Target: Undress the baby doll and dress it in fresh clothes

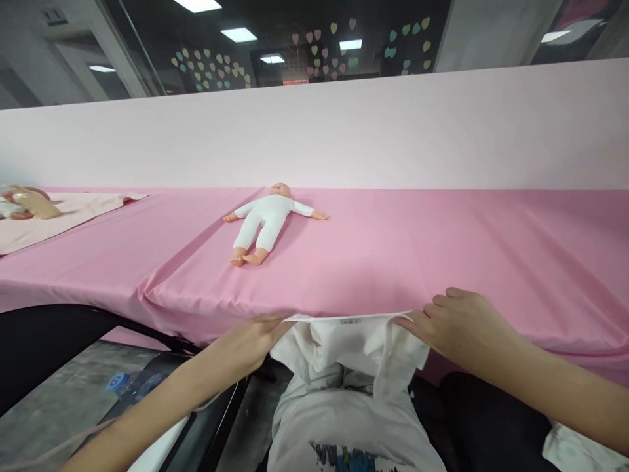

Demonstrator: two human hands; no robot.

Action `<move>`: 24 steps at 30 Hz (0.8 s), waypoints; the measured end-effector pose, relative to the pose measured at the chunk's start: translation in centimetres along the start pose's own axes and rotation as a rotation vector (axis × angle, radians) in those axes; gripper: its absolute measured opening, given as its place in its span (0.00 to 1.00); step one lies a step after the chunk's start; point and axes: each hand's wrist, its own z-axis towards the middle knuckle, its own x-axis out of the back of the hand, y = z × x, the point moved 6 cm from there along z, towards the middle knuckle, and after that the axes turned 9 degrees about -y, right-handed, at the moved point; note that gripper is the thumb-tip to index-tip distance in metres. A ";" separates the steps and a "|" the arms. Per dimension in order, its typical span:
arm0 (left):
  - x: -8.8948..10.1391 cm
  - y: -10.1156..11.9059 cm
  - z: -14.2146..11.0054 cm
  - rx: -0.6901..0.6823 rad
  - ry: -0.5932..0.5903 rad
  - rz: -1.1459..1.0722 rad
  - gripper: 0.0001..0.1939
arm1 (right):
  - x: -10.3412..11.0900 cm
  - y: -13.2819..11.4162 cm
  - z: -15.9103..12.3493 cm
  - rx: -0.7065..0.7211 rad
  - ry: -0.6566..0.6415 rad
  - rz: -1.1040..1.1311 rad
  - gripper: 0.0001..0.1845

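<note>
A small white garment point(351, 344) hangs stretched between my two hands at the near edge of the pink-covered table point(442, 249). My left hand point(250, 341) pinches its left top corner and my right hand point(457, 321) grips its right top corner. A baby doll point(268, 219) in a white bodysuit lies on its back farther up the table, arms spread, feet toward me, well beyond both hands.
A pale pink cloth with another doll point(24, 203) on it lies at the far left of the table. A pale pink partition point(344, 131) rises behind the table. Below the table edge are my lap and a dark chair point(49, 341) at left.
</note>
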 end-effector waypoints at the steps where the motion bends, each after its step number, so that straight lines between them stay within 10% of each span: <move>1: 0.2 -0.2 0.3 0.005 0.039 0.029 0.24 | 0.4 0.3 0.2 -0.013 0.041 0.006 0.14; 7: 0.5 -0.1 1.2 0.137 0.545 -0.081 0.13 | 2.0 4.2 -1.0 -0.397 0.459 0.241 0.23; 13: -4.2 2.8 5.0 0.552 0.938 -0.592 0.13 | -4.0 0.6 -0.3 -0.833 0.654 0.667 0.13; 18: -5.2 6.9 8.3 0.200 0.931 -1.240 0.13 | -5.9 -5.6 2.1 -0.623 0.625 1.072 0.06; 24: -6.3 12.2 7.8 -0.229 0.715 -1.565 0.31 | -4.4 -4.7 0.0 -0.533 0.592 1.303 0.15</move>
